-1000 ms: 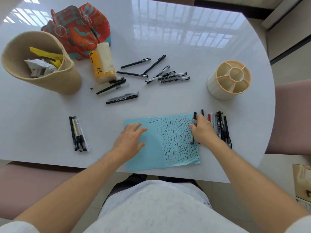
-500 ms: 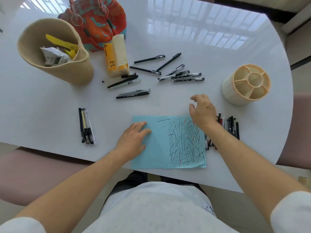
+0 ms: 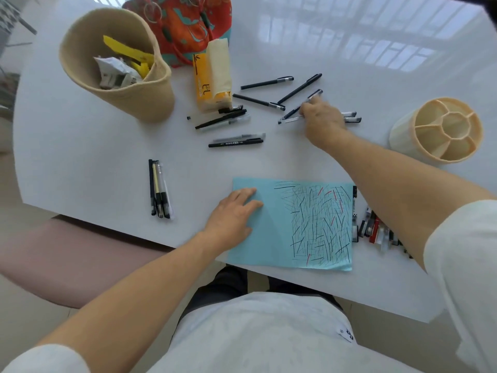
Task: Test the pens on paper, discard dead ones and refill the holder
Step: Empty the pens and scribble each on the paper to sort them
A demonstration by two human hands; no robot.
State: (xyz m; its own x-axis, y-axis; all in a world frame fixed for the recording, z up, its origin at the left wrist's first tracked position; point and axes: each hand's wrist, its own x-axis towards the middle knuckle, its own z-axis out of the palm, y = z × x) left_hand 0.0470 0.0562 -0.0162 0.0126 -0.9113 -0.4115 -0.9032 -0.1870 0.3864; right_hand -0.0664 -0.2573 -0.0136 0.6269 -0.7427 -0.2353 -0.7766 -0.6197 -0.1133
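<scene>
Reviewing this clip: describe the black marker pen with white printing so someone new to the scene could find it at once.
Start from the tall woven beige basket at the table's far left. Right of its base, beyond a loose cluster of pens, two pens lie parallel. The black marker pen with white printing is the nearer one; its neighbour, the clear-barrelled pen, is see-through.

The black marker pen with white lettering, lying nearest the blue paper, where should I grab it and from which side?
Judging by its pose, pinch the black marker pen mid-barrel from above. It lies flat, crosswise, with a clear pen close behind it, so one finger goes on the open near side, the thumb between them.
</scene>
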